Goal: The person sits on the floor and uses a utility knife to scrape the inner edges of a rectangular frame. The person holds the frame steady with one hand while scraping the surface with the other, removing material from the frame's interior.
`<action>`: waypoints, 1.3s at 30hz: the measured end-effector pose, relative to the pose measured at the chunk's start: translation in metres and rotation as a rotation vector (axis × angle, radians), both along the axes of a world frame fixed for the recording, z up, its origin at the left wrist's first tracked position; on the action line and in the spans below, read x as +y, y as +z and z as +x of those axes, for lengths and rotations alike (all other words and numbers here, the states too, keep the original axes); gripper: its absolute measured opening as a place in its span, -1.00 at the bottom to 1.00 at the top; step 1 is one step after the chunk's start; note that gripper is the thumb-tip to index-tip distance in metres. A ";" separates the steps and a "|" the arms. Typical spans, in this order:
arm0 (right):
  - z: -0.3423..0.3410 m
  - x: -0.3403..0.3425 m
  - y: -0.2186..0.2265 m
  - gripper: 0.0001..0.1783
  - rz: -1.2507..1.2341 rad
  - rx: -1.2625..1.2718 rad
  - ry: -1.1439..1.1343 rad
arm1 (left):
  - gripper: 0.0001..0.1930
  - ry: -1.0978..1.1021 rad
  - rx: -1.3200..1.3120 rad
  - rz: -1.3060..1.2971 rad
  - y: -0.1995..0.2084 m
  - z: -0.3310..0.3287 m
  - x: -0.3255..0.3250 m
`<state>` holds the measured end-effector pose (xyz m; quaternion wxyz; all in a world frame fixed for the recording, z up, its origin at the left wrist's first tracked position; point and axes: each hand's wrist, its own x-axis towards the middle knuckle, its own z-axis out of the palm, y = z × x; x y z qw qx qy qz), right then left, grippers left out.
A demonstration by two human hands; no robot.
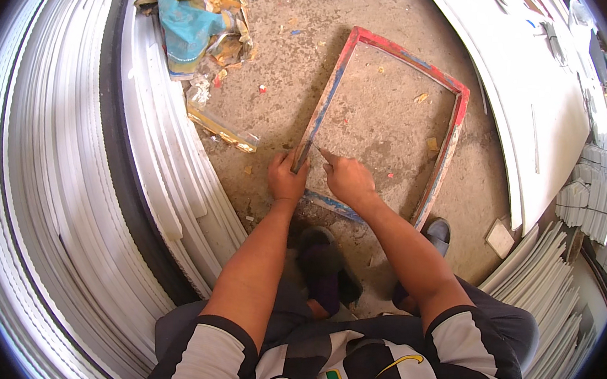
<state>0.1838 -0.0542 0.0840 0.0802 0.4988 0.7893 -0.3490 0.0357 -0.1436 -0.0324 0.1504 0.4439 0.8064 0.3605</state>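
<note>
A rectangular frame with worn red and blue paint lies on the floor in front of me, tilted slightly to the right. My left hand is closed around its left bar close to the near corner. A dark, narrow strip shows between the fingers there; whether it is part of the bar or a separate piece, I cannot tell. On the inner side of that bar, my right hand is closed, index finger pointing at the bar. A thin tip seems to stick out from it, too small to name.
Long white panels stand stacked along the left. A large white sheet leans at the right, above more stacked strips. Crumpled teal and yellow scraps and a yellowish strip litter the concrete floor. My sandalled feet are near the frame.
</note>
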 end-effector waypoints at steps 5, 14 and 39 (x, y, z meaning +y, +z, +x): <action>-0.009 0.005 0.009 -0.49 -0.019 -0.034 0.039 | -0.58 -0.003 0.055 0.033 -0.001 -0.001 0.000; -0.027 0.018 0.018 -0.62 -0.088 -0.042 0.067 | -0.57 -0.003 -0.004 -0.032 0.004 0.000 -0.001; 0.019 0.022 -0.051 -0.43 -0.499 0.306 -0.135 | -0.62 -0.069 -0.044 0.076 -0.004 -0.005 0.003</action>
